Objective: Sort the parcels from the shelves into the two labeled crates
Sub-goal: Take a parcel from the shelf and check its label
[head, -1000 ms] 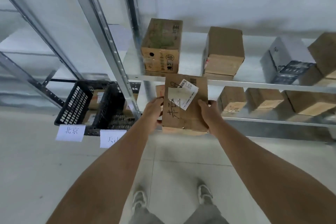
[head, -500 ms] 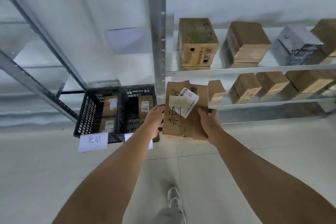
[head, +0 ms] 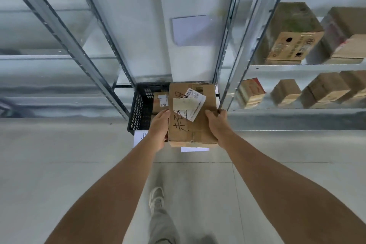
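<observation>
Steel racks [head: 235, 69] fill the view, the right bays stacked with boxes [head: 293, 33] on two shelves, and grey floor [head: 59, 164] spreads below. A black crate [head: 141, 109] sits on the floor between the rack posts, with a labelled box [head: 160, 101] inside and a white tag [head: 139, 137] at its front edge; a second tag [head: 195, 149] shows just under the held parcel, while the second crate is hidden behind it. The parcel [head: 193, 123], a flat brown carton, is held out in front of the person above the crates, its long axis running away from the body, its broad face turned up toward the camera with a white slip [head: 193, 105], tape and black handwriting on it. The left hand [head: 159, 128] grips the parcel's left edge, thumb on top and fingers curled under; the right hand [head: 216, 125] clamps the right edge the same way, so both grasp it and neither is released. A shoe [head: 156, 199] and trouser leg show below the forearms. Compared with half a second ago, the view has swung left: the shelved boxes have slid to the right edge, the crates now lie directly behind the parcel rather than to its left, and the grip has not changed.
</observation>
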Demonstrator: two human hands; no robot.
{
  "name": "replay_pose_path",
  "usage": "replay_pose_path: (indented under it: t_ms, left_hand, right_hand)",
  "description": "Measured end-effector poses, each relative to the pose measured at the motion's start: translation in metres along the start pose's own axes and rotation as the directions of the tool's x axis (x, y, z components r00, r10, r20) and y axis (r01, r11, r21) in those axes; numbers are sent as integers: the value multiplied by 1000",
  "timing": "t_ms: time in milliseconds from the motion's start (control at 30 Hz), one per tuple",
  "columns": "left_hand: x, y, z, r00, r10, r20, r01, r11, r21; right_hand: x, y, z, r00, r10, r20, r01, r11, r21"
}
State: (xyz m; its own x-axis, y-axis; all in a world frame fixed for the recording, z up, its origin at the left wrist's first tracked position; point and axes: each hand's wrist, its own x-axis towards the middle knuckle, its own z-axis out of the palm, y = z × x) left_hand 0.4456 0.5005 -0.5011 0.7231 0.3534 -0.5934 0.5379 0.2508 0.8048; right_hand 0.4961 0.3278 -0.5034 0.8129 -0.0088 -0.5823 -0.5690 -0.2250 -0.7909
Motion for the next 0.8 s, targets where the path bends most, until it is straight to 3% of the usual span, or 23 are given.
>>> replay_pose_path:
  t_ms: [367, 800]
  left_hand:
    - [173, 58, -168, 997, -62, -42, 65, 995, 78]
    - [390, 55, -221, 995, -78, -65, 80, 996, 25]
  right_hand:
    - [91, -49, 222, 995, 89, 38, -88, 996, -24]
    - [284, -56, 356, 995, 36, 89, -26, 993, -116]
